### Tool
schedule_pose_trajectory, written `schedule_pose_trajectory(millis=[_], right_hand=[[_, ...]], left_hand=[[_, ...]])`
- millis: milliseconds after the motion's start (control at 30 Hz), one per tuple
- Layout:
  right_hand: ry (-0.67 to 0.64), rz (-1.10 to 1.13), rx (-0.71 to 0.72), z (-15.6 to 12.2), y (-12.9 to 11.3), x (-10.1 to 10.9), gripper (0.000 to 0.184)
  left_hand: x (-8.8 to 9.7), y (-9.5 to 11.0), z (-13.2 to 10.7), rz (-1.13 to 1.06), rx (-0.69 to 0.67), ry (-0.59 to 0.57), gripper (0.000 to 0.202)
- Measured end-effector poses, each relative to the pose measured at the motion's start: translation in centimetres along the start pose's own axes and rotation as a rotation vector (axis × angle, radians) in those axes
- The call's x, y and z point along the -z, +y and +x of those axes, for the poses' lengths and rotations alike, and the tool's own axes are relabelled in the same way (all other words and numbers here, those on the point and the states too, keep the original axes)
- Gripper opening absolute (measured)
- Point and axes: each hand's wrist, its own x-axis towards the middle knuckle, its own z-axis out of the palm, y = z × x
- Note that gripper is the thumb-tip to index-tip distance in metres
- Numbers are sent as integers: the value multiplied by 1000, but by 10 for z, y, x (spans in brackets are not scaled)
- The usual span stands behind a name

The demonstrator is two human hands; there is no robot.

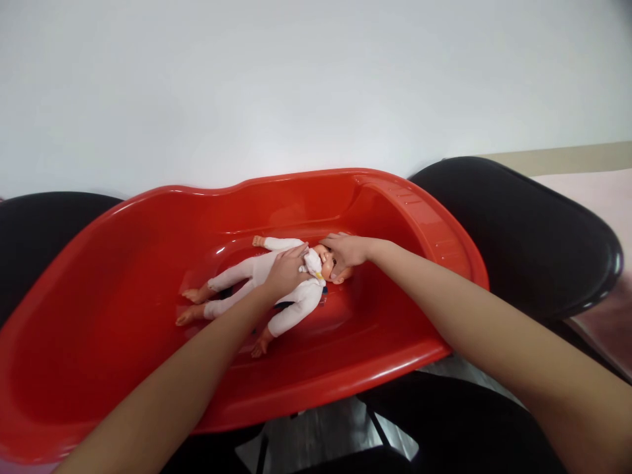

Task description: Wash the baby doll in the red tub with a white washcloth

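A baby doll [247, 273] in a white suit lies on its back inside a red plastic tub [123, 263], head to the right and bare feet to the left. My left hand [285, 271] rests on the doll's chest, fingers closed on a small white cloth [313, 262] held at the doll's chin. My right hand [345, 249] lies over the top of the doll's head, fingers curved around it, hiding much of the face.
The tub sits across two black chairs, one [533, 230] at the right and another [34, 224] at the left. A white wall [296, 85] fills the background. Pale floor [567, 158] shows at the far right.
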Motion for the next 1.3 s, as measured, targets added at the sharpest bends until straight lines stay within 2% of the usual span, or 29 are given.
schedule_pose_trajectory(millis=[167,300,400,500,633,700,833,933,1067,1300], right_hand=[[-5,-26,-18,0,0,0,77],[-5,-32,-7,-3,-5,4,76],[0,-23,-38,-6,-11,7,73],[3,-3,-59,-8,-14,10,71],[-5,14,-48,-9,-16,12,70],[-8,22,-46,-10,-16,13,70],[-11,40,-52,-10,-17,14,70],[-15,51,-57,-10,-18,14,70],[-13,51,-56,-8,-19,14,74],[-2,36,-47,-8,-19,13,74]], left_hand=[[6,4,0,-23,-10,16,44],[21,14,1,-43,19,3,32],[30,16,2,31,8,-18,25],[35,7,3,128,77,42,31],[33,-4,3,183,145,162,57],[32,-1,3,146,115,209,63],[25,13,3,27,53,271,61],[18,16,0,14,-1,194,61],[10,9,-5,103,-54,59,62],[3,5,-3,145,32,62,58]])
